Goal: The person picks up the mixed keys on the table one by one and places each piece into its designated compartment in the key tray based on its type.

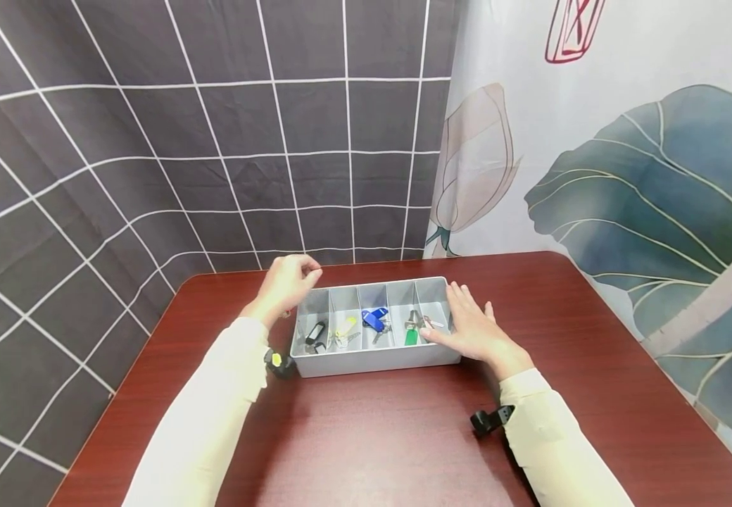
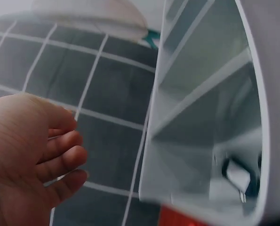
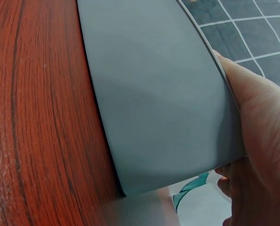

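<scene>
A grey divided tray [image 1: 375, 362] stands on the table, with tagged keys in its compartments. From left to right lie a black key tag [image 1: 315, 332], a yellow key tag [image 1: 345, 326], blue key tags [image 1: 374, 320], a green key tag [image 1: 411, 337] and a small reddish item [image 1: 429, 322], partly hidden by my thumb. My left hand [image 1: 286, 282] hovers at the tray's back left corner, fingers loosely curled, nothing visible in them. My right hand [image 1: 470, 329] holds the tray's right end, thumb over the rim and fingers along the outer side; the right wrist view shows this grip too.
The reddish-brown table [image 1: 366, 436] surrounds the tray. Behind its far edge hangs a dark grey gridded curtain [image 1: 315, 183], beside a white curtain with leaf and flower prints [image 1: 645, 197]. A small, unclear item [image 1: 286, 313] shows beside the left wrist.
</scene>
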### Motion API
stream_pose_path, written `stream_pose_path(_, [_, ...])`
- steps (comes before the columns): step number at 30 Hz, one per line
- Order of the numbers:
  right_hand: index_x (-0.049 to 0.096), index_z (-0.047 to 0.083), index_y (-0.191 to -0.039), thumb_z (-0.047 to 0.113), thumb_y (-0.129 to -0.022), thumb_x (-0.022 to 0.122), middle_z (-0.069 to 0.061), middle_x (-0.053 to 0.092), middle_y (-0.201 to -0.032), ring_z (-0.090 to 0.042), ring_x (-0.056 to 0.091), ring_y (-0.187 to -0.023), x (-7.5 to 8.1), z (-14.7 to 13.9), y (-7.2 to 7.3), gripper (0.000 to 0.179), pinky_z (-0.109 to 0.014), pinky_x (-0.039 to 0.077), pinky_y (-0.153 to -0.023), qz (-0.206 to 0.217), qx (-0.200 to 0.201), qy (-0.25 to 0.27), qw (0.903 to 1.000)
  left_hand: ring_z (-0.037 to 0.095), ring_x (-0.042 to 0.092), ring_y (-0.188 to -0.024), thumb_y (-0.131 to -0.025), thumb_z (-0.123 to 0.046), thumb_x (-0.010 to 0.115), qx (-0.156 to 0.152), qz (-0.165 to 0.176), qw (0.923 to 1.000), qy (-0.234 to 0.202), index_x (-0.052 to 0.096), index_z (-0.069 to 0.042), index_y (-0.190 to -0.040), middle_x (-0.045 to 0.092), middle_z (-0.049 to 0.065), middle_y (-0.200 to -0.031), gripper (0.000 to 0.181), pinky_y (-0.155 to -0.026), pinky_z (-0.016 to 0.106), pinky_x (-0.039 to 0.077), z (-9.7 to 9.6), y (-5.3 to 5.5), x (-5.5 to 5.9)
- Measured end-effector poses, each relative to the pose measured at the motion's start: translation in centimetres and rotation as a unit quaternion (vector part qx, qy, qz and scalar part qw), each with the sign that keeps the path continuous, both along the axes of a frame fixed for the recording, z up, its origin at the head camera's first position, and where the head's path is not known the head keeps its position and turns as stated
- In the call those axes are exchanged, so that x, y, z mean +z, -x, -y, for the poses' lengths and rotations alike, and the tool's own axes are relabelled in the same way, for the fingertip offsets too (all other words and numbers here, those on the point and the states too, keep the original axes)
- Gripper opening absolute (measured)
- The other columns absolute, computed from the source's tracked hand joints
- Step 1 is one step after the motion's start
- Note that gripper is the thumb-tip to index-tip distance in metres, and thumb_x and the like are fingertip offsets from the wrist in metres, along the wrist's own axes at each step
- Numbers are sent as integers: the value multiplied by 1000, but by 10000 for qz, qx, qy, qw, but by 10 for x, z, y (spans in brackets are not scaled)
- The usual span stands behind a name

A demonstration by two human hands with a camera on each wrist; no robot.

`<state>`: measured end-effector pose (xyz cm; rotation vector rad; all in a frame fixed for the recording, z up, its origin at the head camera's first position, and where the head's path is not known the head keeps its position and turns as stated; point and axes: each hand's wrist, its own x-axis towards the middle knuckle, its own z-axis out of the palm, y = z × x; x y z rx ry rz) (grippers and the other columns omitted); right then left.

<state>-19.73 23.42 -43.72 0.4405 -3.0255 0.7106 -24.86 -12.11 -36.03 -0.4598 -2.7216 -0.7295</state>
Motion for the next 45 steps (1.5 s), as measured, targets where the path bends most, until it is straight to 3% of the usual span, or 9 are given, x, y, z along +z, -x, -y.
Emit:
stream_pose_path(14, [11, 4, -153, 80, -74, 52, -15, 10, -160, -33, 5, -146, 0, -1, 0, 117, -71, 6, -104, 38, -13, 29, 10000, 28, 66, -90, -89, -17, 64, 402, 466, 9978, 225, 67, -2, -110, 71, 12, -95, 26, -83, 46, 49, 60, 0, -18])
stream_pose_path(22, [10, 3, -153, 78, -75, 54, -16, 10, -159, -35, 7, -146, -1, -2, 0, 117, -72, 6, -104, 33, 7, 44, 10000, 39, 53, -117, -88, -22, 67, 499, 589, 9954, 566, 62, 1, -122, 60, 22, -122, 41, -98, 52, 40, 86, 3, -38])
stream_pose_path(33, [10, 4, -154, 78, -75, 54, -16, 11, -159, -34, 7, -146, 0, -1, 0, 116, -71, 5, -104, 0, 5, 87, 10000, 39, 49, -121, -84, -29, 73, 346, 783, 9943, 640, 55, 3, -129, 56, 23, -129, 58, -100, 53, 37, 101, 4, -63])
stream_pose_path(41, [9, 4, -154, 77, -76, 55, -16, 10, -159, -34, 6, -146, -1, -1, 0, 116, -71, 5, -104, 30, -9, 88, 10000, 40, 45, -127, -84, -34, 73, -13, 814, 9909, 1072, 51, 6, -133, 51, 25, -135, 67, -105, 52, 33, 103, 7, -80])
stream_pose_path(45, [10, 4, -154, 77, -76, 55, -16, 10, -159, -34, 6, -146, 0, -1, 0, 116, -71, 5, -104, 56, -18, 101, 9999, 40, 42, -130, -87, -37, 69, -38, 887, 9873, 1315, 50, 6, -134, 48, 24, -138, 67, -106, 52, 31, 101, 8, -87])
